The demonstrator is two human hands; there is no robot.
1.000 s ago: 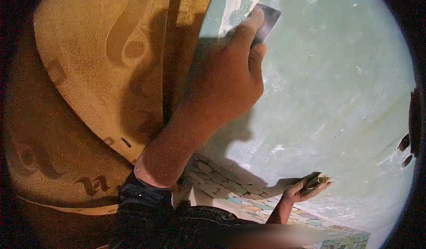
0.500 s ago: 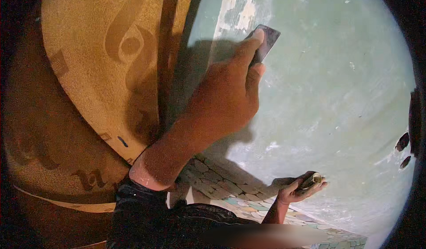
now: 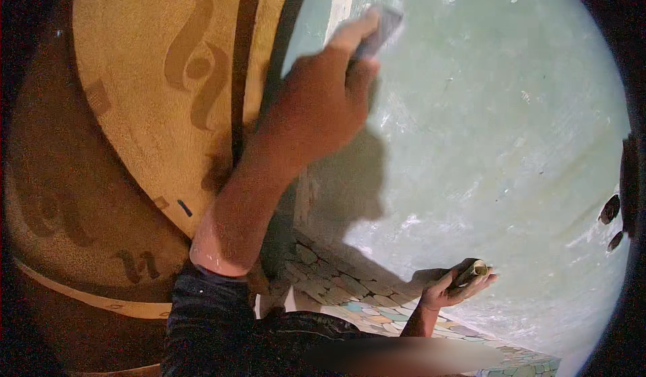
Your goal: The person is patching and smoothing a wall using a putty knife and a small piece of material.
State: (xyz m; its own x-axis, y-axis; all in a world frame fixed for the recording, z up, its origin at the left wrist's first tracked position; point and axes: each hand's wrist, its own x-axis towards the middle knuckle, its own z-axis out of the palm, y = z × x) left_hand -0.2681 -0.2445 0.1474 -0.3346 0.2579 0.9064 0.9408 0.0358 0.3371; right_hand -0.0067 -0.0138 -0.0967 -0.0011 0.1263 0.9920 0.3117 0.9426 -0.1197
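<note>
My left hand [image 3: 316, 108] is raised high against the pale green wall [image 3: 484, 141], and its fingers are closed on a small flat grey pad [image 3: 382, 30], maybe a piece of sanding paper (it is blurred, so I cannot tell the kind for sure). My forefinger lies along the top of the pad and presses it flat on the wall, just beside a lighter, whitish strip of plaster [image 3: 340, 7] that runs up near the corner. The shadow of this hand and arm falls on the wall below it. To the left of my arm hangs a mustard-yellow curtain [image 3: 148, 94] with darker brown curved patterns, and its edge is close to my wrist; whether it touches, I cannot tell. My right hand [image 3: 451, 286] is low, well apart from the left one, near the bottom of the wall. It is half closed around a small rolled thing [image 3: 474, 269], yellowish with a round open end, and the fingers curl under it while the thumb stays on top. Under this hand I see a floor of small mosaic stones [image 3: 336, 283] in grey, blue and beige, which meets the green wall. My dark sleeve [image 3: 208, 316] covers the upper arm at the lower edge of the view
</note>
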